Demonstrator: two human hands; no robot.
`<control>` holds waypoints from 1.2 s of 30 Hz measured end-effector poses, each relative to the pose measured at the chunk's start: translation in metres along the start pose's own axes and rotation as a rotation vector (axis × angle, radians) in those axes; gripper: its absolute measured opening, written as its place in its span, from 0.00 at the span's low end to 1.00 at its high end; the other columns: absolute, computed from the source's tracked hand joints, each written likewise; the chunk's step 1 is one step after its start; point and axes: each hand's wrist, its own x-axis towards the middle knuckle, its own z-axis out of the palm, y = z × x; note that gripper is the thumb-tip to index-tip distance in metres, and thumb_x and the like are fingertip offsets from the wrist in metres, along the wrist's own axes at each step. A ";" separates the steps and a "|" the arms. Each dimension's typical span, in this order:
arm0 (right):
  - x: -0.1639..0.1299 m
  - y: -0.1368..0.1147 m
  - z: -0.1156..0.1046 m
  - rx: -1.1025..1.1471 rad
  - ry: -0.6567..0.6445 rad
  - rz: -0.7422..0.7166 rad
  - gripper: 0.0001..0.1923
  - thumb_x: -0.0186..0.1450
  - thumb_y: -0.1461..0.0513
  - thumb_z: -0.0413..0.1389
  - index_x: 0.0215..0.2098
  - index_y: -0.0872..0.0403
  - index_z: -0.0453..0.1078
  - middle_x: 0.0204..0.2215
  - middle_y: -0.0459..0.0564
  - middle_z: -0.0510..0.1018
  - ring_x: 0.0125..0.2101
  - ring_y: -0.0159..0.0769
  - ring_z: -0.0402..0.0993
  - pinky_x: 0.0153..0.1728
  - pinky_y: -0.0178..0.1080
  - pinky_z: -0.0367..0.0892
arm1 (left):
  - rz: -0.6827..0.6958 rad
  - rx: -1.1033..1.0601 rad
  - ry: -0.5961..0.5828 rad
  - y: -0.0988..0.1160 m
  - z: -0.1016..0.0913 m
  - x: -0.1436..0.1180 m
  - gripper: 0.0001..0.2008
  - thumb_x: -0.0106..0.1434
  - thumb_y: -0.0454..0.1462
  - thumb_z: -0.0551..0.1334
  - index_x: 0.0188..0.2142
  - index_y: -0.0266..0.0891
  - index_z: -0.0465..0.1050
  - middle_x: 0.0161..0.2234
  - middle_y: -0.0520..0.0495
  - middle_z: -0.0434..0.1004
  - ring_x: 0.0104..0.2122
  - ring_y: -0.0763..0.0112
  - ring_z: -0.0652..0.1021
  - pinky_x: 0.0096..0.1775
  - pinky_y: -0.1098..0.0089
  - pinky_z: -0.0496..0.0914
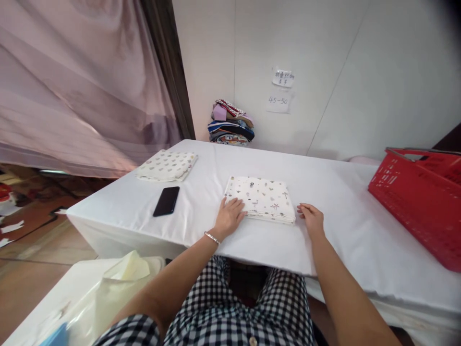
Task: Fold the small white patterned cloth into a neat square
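**Folded printed cloth on white-draped worktop, both hands at its near corners**

- Folded cloth (260, 198): soft cream fabric with small scattered motifs, squared into a flat rectangular stack of several layers; lies near the middle of the worktop (324, 192), close to its near edge.
- Left hand (229, 216): palm down, fingers spread flat, fingertips resting on the cloth's near left corner; thin metal bangle on the wrist.
- Right hand (310, 217): on the worktop just beside the cloth's near right corner, fingers loosely curled toward its edge, holding nothing.
- Worktop: covered in a smooth white sheet hanging over the edges.
- Second folded cloth (166, 166): pale, dotted print, flat rectangle near the far left corner.
- Phone (166, 201): glossy black slab, face dark, toward the left edge.
- Basket (418, 197): red plastic lattice, rigid, at the right edge.
- Pile of folded garments (230, 124): mixed colours, at the far edge against the wall.
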 end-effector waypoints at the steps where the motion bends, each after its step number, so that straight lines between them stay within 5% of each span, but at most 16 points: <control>1: -0.002 -0.001 0.001 -0.010 0.021 -0.012 0.19 0.52 0.51 0.58 0.33 0.57 0.75 0.29 0.54 0.79 0.28 0.37 0.74 0.26 0.38 0.68 | 0.044 0.000 -0.008 0.002 0.000 -0.001 0.19 0.67 0.43 0.48 0.53 0.43 0.67 0.56 0.45 0.67 0.59 0.61 0.62 0.62 0.51 0.42; 5: -0.020 -0.007 0.004 -0.150 0.039 -0.206 0.16 0.55 0.53 0.54 0.34 0.55 0.74 0.30 0.51 0.78 0.32 0.38 0.74 0.33 0.40 0.69 | 0.078 -0.008 -0.008 0.004 0.003 0.002 0.17 0.68 0.41 0.48 0.52 0.43 0.68 0.55 0.46 0.69 0.57 0.62 0.65 0.60 0.54 0.49; 9: -0.040 -0.015 0.010 -0.349 -0.129 -0.555 0.10 0.59 0.57 0.52 0.33 0.51 0.74 0.34 0.50 0.78 0.38 0.39 0.72 0.42 0.43 0.68 | 0.072 -0.032 -0.021 0.001 0.005 0.004 0.17 0.67 0.40 0.49 0.51 0.43 0.69 0.54 0.46 0.70 0.55 0.63 0.66 0.58 0.57 0.54; 12: -0.047 -0.016 0.014 -0.448 -0.193 -0.678 0.10 0.61 0.60 0.51 0.36 0.50 0.74 0.36 0.50 0.77 0.40 0.40 0.71 0.46 0.46 0.66 | 0.074 -0.044 -0.022 0.000 0.005 0.004 0.17 0.68 0.40 0.49 0.51 0.43 0.69 0.54 0.46 0.70 0.55 0.63 0.66 0.57 0.58 0.55; 36: -0.044 -0.013 0.020 -0.667 -0.247 -0.801 0.10 0.64 0.64 0.49 0.37 0.52 0.72 0.37 0.51 0.77 0.40 0.40 0.71 0.43 0.45 0.64 | 0.251 -0.058 0.189 0.003 0.022 0.015 0.11 0.66 0.38 0.53 0.44 0.41 0.72 0.43 0.48 0.77 0.44 0.65 0.74 0.46 0.61 0.65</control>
